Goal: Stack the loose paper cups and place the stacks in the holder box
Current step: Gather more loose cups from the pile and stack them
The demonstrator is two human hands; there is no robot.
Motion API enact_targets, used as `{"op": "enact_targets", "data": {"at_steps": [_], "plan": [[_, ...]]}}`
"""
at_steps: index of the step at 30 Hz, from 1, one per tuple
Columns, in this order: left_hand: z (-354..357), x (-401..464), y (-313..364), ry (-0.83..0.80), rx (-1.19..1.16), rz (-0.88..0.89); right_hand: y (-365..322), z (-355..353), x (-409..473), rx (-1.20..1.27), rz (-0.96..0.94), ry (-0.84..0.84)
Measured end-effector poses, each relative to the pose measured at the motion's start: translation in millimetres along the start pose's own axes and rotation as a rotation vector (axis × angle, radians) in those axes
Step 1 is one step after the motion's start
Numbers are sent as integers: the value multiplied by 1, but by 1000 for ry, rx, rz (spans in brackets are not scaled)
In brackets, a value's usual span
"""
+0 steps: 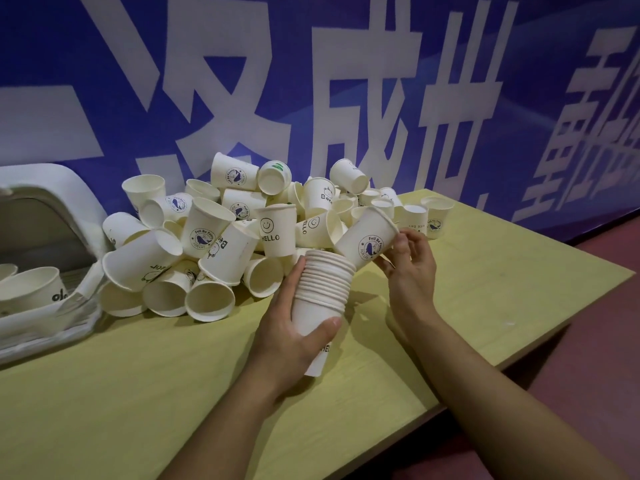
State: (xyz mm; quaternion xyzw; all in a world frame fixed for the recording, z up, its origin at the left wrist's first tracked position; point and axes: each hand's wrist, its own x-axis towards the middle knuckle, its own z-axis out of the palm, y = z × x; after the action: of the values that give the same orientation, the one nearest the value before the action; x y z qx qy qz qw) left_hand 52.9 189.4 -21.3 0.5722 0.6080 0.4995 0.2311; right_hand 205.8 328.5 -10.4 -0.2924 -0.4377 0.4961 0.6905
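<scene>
My left hand grips a tall stack of nested white paper cups, held above the table with its rims pointing up and away. My right hand pinches a single cup with a blue whale logo by its rim. That cup is tilted, and its base rests at the top of the stack. A large pile of loose cups lies behind, against the wall. The white holder box stands at the far left with cups lying in it.
The yellow-green table ends at a front-right edge, with dark red floor beyond. A blue banner wall with white characters rises straight behind the pile. Some upturned cups stand at the pile's right end.
</scene>
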Motion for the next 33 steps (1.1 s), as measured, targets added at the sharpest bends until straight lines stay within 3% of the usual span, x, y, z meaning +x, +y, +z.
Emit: {"op": "enact_targets", "data": {"at_steps": [7,11,17,21,26,33], "plan": [[0,-2,6,-118,52,34,-3,-1,-7,36,58,-149],[0,-1,6,-137,40,30,-5,5,-13,-65,22,-195],[2,-1,6,-110,41,32,-7,8,-13,199,198,-216],[5,-3,4,-96,53,28,-3,11,-16,75,185,-294],[6,-1,1,-74,7,7,-3,10,-18,30,132,-210],[6,0,-4,100,-100,2,0,12,-26,-60,36,-411]]}}
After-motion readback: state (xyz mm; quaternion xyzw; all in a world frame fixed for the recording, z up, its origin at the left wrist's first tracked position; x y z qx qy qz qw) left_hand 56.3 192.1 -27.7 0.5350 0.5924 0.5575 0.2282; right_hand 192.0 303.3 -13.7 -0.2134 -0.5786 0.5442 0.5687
